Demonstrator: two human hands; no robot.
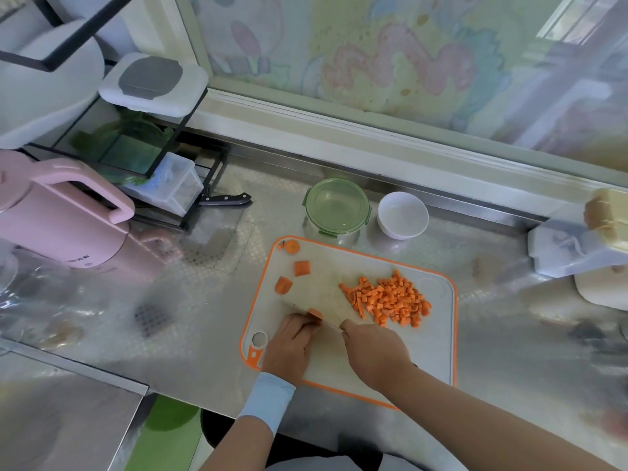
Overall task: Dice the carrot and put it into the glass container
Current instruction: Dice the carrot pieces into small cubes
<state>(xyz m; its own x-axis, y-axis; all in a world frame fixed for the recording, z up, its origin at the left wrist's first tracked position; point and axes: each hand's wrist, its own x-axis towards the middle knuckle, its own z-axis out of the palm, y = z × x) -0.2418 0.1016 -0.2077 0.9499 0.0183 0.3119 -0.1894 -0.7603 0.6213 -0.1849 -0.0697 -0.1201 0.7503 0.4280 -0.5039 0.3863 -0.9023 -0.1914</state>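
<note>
— What sort of place is this?

— A home kitchen, by the look. A steel counter (204, 300) runs under a window (373, 56) covered in cartoon-printed film.

— What says kitchen?

— Carrot (387, 300) diced on an orange-rimmed cutting board (438, 334) at the counter's near edge, a cleaver (319, 297) over it. Toward the far edge stand a green-rimmed glass container (336, 207) and a white bowl (403, 214). At the left end, a pink electric jug (64, 229) and a black rack (190, 130) of lidded boxes, a kitchen knife (226, 199) beneath.

Steel counter (204, 334) — bearing cutting board (424, 334), glass container (334, 229), white bowl (402, 229), pink kettle (64, 226).
</note>
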